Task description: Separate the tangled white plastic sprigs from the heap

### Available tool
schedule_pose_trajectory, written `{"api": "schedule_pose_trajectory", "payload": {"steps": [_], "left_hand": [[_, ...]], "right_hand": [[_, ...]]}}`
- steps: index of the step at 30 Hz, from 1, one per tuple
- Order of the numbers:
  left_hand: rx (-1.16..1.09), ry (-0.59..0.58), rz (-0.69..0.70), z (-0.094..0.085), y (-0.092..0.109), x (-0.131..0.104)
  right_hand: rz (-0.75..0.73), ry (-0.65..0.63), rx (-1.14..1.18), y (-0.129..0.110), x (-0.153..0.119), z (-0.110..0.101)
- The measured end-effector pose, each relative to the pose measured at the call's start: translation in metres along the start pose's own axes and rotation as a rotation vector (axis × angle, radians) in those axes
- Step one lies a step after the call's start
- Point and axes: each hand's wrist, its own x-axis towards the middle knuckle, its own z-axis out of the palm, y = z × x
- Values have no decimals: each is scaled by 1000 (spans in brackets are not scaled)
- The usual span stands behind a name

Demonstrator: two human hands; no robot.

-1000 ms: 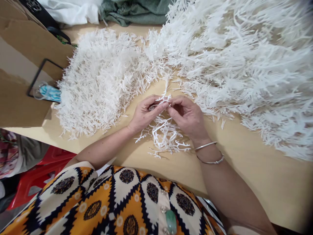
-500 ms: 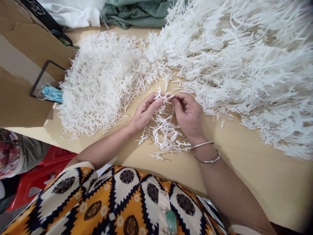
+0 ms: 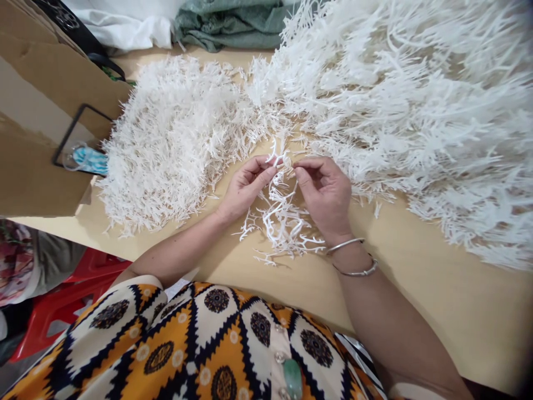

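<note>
Thumb and forefinger of my left hand (image 3: pixel 246 186) pinch a white branched plastic piece (image 3: pixel 275 157) over the table. Close beside it on the right, my right hand (image 3: pixel 327 191) is closed in a pinch on a thin white strand at the same pieces. A loose tangle of white branched pieces (image 3: pixel 285 222) hangs and lies below and between both hands. Beyond my left hand is a dense heap of short white sprigs (image 3: pixel 166 144). A larger pile of longer white branches (image 3: pixel 416 111) spreads to the right.
At the left stands a cardboard box (image 3: pixel 37 133), with a black wire frame and a blue-and-white item (image 3: pixel 89 160) beside it. Green cloth (image 3: pixel 229 25) and white cloth (image 3: pixel 125 25) lie at the back. A red stool (image 3: pixel 62 305) is at the lower left.
My right hand has moved slightly right, widening the gap between my hands. The piece at my left fingertips has turned more upright, and the tangle below has shifted a little.
</note>
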Motion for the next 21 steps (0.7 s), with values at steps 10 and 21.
{"api": "schedule_pose_trajectory", "payload": {"steps": [10,21], "left_hand": [[26,-54,-30,3,10,-3],[202,-124,-2,3,8,-2]], "right_hand": [[5,-138,104,-1,-2,1],[-205,7,-118,-3,-5,0]]}}
